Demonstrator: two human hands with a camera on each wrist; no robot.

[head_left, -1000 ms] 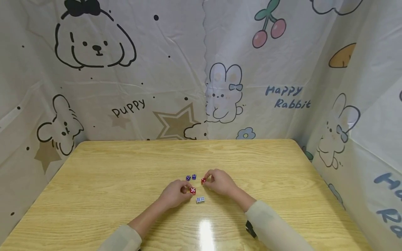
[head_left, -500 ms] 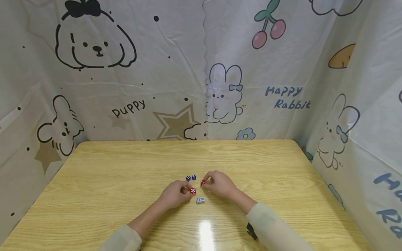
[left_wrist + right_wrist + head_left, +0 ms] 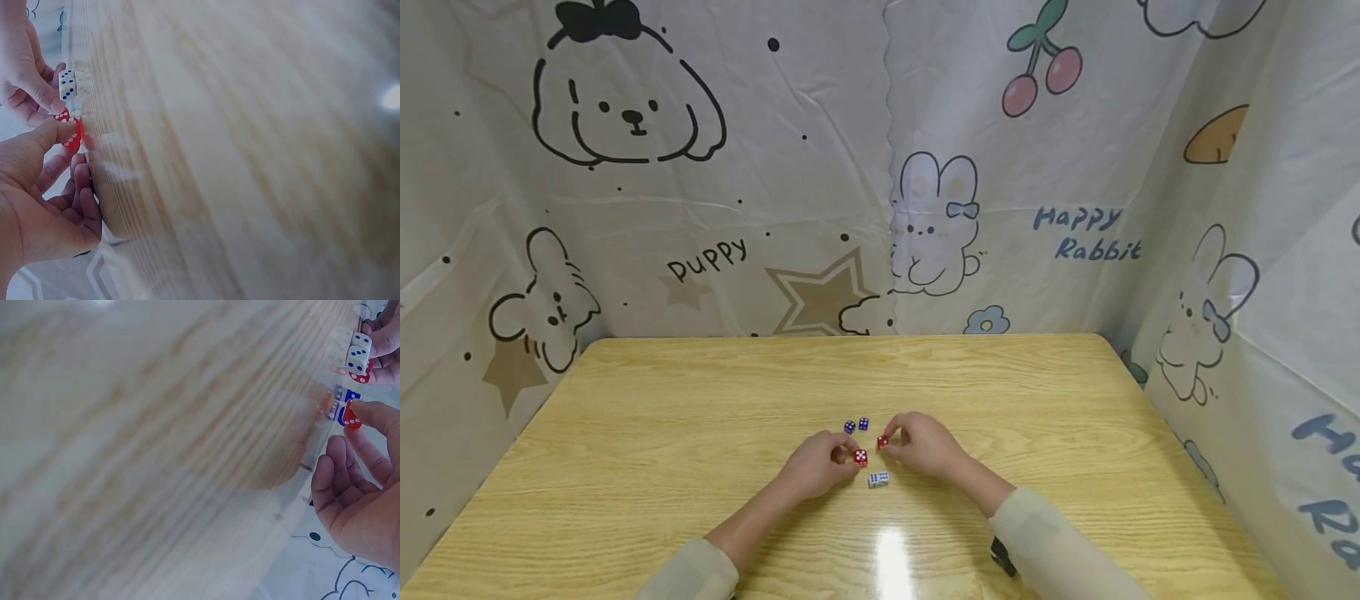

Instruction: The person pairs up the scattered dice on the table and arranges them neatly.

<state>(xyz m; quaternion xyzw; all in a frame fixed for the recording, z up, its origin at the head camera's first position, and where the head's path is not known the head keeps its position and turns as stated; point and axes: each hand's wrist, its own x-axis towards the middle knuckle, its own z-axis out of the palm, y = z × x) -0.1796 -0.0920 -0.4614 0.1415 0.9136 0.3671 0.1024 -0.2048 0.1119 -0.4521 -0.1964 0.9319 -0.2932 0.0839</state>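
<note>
My left hand [image 3: 821, 465] pinches a red die [image 3: 861, 457] with white pips between thumb and forefinger, low at the table. A second red die [image 3: 882, 442] is pinched by my right hand [image 3: 928, 444], a short gap to the right of the first. Two blue dice [image 3: 857, 425] rest just beyond the hands. Nearer to me, two white dice [image 3: 878, 479] with blue pips sit side by side. In the right wrist view, the right thumb partly covers its red die [image 3: 352, 415], with blue behind it.
The wood-grain table [image 3: 700, 392] stretches out on all sides of the dice. A printed cloth [image 3: 820, 167] hangs behind it and along both sides. Something small and black [image 3: 1002, 557] shows under the right sleeve.
My right hand has moved slightly toward me and to the left with its red die. The left hand and the blue and white dice have stayed in place.
</note>
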